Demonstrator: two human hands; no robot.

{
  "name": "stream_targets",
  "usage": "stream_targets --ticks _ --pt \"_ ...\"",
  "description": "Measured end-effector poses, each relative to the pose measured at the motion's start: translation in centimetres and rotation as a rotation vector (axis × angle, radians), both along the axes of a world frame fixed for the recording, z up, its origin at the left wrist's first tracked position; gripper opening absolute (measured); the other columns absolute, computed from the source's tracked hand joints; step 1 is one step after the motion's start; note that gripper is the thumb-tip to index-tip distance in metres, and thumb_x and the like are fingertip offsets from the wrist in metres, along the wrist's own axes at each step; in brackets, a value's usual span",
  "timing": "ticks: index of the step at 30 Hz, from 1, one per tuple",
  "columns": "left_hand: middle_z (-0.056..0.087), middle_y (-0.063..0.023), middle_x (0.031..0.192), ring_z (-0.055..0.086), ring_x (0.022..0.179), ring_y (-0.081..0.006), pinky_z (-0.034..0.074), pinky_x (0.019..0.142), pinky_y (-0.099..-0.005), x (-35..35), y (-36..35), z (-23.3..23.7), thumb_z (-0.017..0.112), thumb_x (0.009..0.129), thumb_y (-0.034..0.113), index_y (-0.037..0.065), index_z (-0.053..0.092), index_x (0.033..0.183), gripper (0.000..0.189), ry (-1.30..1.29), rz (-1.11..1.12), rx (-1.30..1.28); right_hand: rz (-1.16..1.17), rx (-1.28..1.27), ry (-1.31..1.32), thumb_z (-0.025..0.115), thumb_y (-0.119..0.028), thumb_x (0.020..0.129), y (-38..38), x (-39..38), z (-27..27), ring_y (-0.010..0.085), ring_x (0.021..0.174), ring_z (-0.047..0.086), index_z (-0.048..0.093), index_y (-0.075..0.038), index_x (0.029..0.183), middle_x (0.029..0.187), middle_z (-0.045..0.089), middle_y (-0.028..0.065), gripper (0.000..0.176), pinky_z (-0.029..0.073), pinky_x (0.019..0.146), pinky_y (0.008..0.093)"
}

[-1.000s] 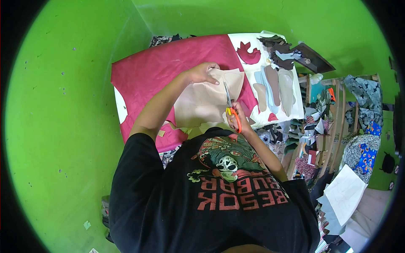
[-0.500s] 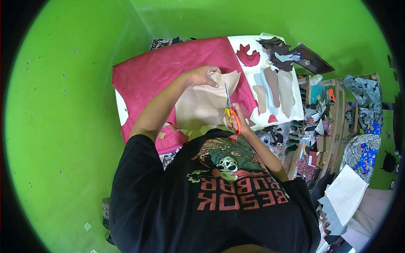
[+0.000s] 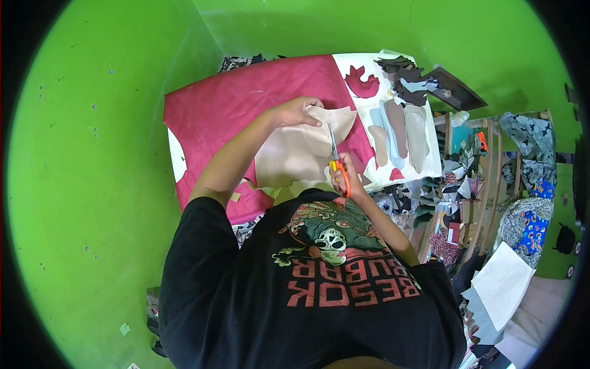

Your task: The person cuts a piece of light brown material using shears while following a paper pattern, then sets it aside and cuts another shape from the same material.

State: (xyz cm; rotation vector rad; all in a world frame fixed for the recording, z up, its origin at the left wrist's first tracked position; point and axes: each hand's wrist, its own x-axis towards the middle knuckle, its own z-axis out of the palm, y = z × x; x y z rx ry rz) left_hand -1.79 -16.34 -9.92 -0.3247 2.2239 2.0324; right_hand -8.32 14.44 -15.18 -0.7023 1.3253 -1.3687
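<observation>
My left hand (image 3: 299, 112) pinches the upper edge of a beige sheet of leather-like material (image 3: 286, 154), thumb on top. Faint outlines show on the sheet. My right hand (image 3: 345, 175) grips a pair of scissors (image 3: 334, 147) with orange and yellow handles, its blades pointing away from me across the right part of the sheet. A flap of the beige sheet sticks out to the right of the blades. Beneath it lies a large dark-red sheet (image 3: 215, 117).
On the white surface (image 3: 393, 175) at the right lie a red cut piece (image 3: 361, 83), several grey, blue and brown cut pieces (image 3: 397, 126), and a dark stack (image 3: 402, 67). A dark tray (image 3: 458, 89) sits beyond. Wooden racks with scraps (image 3: 479, 197) stand to the right.
The beige flap right of the blades has shifted slightly right and down. Both hands stay in nearly the same place, holding the sheet and the scissors.
</observation>
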Motion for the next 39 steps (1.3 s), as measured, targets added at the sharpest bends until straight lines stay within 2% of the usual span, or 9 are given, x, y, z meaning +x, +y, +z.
stream_targets --ticks 6,9,20,25,30,33,35,37,39 --pt "0.069 -0.0052 0.111 0.064 0.104 -0.0152 0.050 0.096 -0.0318 -0.1 -0.1 -0.9 0.085 0.082 0.011 0.003 0.063 0.124 0.048 0.034 -0.029 0.041 -0.027 -0.052 -0.042 0.056 -0.032 0.105 -1.0 0.3 0.0 0.0091 0.047 0.042 0.033 -0.011 0.122 0.079 0.047 0.0025 0.035 0.037 0.043 0.0253" --pt "0.069 -0.0052 0.111 0.064 0.105 -0.0147 0.050 0.096 -0.0312 -0.2 -0.2 -0.4 0.085 0.083 0.011 0.002 0.063 0.123 0.046 0.020 -0.034 0.028 -0.031 -0.069 -0.002 0.057 -0.033 0.105 -1.1 0.2 0.3 0.0093 0.047 0.042 0.033 -0.011 0.122 0.080 0.048 0.0030 0.037 0.038 0.042 0.0257" --pt "0.069 -0.0023 0.107 0.063 0.101 -0.0122 0.050 0.092 -0.0302 -0.1 -0.3 -0.4 0.082 0.085 0.008 0.004 0.065 0.119 0.038 0.015 -0.013 0.047 -0.047 0.004 0.056 0.056 -0.022 0.105 -0.9 0.5 0.4 0.0092 0.049 0.043 0.033 -0.010 0.122 0.081 0.047 0.0028 0.031 0.037 0.043 0.0254" --pt "0.068 -0.0018 0.107 0.062 0.100 -0.0121 0.049 0.092 -0.0298 0.2 -0.4 -0.2 0.084 0.084 0.009 0.004 0.063 0.119 0.041 0.034 -0.114 0.022 -0.011 -0.035 0.014 0.058 -0.023 0.105 -1.3 0.4 -0.7 0.0090 0.054 0.044 0.031 -0.010 0.125 0.084 0.047 0.0026 0.036 0.038 0.047 0.0246" --pt "0.065 -0.0024 0.109 0.060 0.104 -0.0123 0.048 0.094 -0.0296 0.3 0.0 0.2 0.084 0.083 0.009 0.004 0.061 0.120 0.044 -0.010 -0.109 0.027 -0.010 -0.095 -0.004 0.056 -0.046 0.105 -2.0 0.9 -0.2 0.0104 0.058 0.045 0.029 -0.009 0.124 0.088 0.046 0.0042 0.050 0.041 0.051 0.0256" --pt "0.063 -0.0025 0.111 0.058 0.105 -0.0121 0.048 0.094 -0.0296 0.3 0.0 -0.2 0.084 0.084 0.008 0.003 0.060 0.121 0.045 0.022 -0.057 0.040 -0.011 -0.086 -0.019 0.054 -0.054 0.103 -2.3 0.8 -0.1 0.0112 0.058 0.046 0.029 -0.010 0.124 0.087 0.045 0.0040 0.054 0.041 0.051 0.0258" --pt "0.062 -0.0018 0.112 0.058 0.104 -0.0113 0.047 0.094 -0.0295 0.5 0.1 -0.5 0.082 0.085 0.007 0.003 0.058 0.121 0.043 0.042 -0.025 0.015 -0.001 -0.093 -0.009 0.054 -0.050 0.104 -2.2 0.7 0.1 0.0110 0.058 0.045 0.029 -0.010 0.124 0.087 0.044 0.0037 0.051 0.041 0.051 0.0257" --pt "0.062 -0.0069 0.117 0.058 0.110 -0.0162 0.046 0.098 -0.0306 0.4 0.0 -0.6 0.088 0.080 0.014 0.001 0.058 0.124 0.055 0.010 -0.011 0.012 0.008 -0.102 0.001 0.054 -0.047 0.105 -2.2 0.6 0.5 0.0107 0.058 0.045 0.029 -0.010 0.124 0.086 0.044 0.0034 0.049 0.041 0.051 0.0256" --pt "0.063 -0.0070 0.118 0.058 0.110 -0.0163 0.046 0.098 -0.0308 0.6 0.0 -0.3 0.088 0.080 0.014 0.001 0.058 0.125 0.055 -0.004 -0.005 0.001 0.012 -0.037 -0.044 0.053 -0.040 0.106 -2.1 0.7 0.7 0.0101 0.057 0.044 0.029 -0.010 0.124 0.086 0.044 0.0031 0.042 0.041 0.051 0.0257"
